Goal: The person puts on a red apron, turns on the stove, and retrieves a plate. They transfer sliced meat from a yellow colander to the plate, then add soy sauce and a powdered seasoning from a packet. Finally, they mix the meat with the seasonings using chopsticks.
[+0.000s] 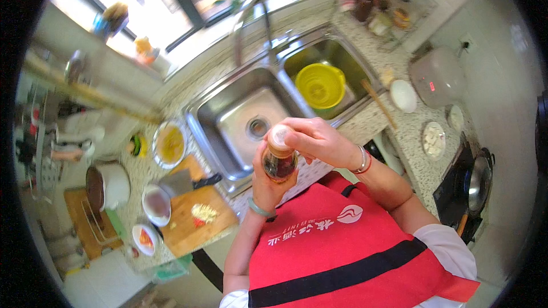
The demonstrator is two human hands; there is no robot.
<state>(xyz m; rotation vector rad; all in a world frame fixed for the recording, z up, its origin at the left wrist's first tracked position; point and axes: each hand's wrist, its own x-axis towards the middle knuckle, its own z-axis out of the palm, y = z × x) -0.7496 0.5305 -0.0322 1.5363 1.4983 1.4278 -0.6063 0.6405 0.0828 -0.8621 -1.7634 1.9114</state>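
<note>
A small glass bottle (279, 166) with dark contents and a pale cap is held upright in front of my red apron, near the sink's front edge. My left hand (268, 185) wraps round its body. Fingers of my right hand (314, 138) close on the cap from above and the right side. Just beyond the bottle lies the left sink basin (228, 115). To the left, a wooden cutting board (218, 214) carries chopped pale and red pieces, and a cleaver (182, 183) with a black handle rests at its far edge.
A yellow basket (321, 86) sits in the right basin. Several bowls, including a bowl with yellow contents (170, 144), stand at left beside a white pot (114, 185). On the right are a white bowl (403, 96), a rice cooker (438, 77) and a wok (480, 182) on the stove.
</note>
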